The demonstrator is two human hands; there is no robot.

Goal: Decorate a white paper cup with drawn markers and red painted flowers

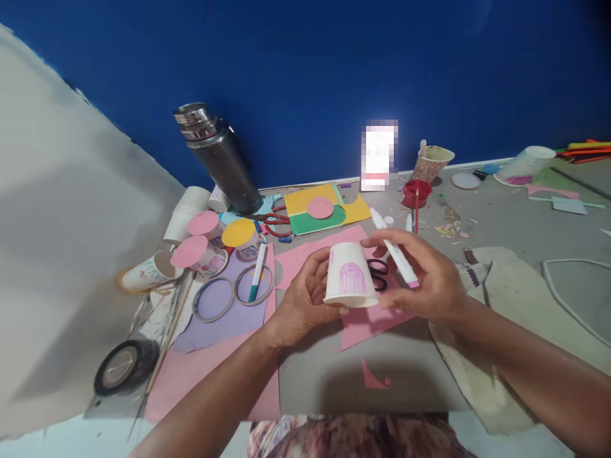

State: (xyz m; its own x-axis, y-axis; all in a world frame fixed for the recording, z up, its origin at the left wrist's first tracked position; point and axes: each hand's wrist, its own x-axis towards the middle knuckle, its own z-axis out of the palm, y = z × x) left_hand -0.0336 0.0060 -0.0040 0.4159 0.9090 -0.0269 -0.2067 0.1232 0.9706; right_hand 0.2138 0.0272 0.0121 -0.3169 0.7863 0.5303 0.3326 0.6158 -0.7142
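My left hand [300, 299] grips a white paper cup [351, 277], held upside down, with pink scribbled drawing on its side. My right hand [424, 277] holds a white marker with a pink tip [395, 254] and also touches the cup's right side. Both hands hover over pink paper [367, 321] on the grey table [506, 216]. Black-handled scissors [379, 273] lie partly hidden behind the cup.
At left stand several decorated cups with pink and yellow paper lids [203, 245], tape rings [233, 289], a teal pen [256, 272], a black tape roll [125, 364] and a steel flask [217, 156]. Yellow-green paper [324, 207], a red cup [416, 192] and a cloth bag [506, 299] lie beyond and right.
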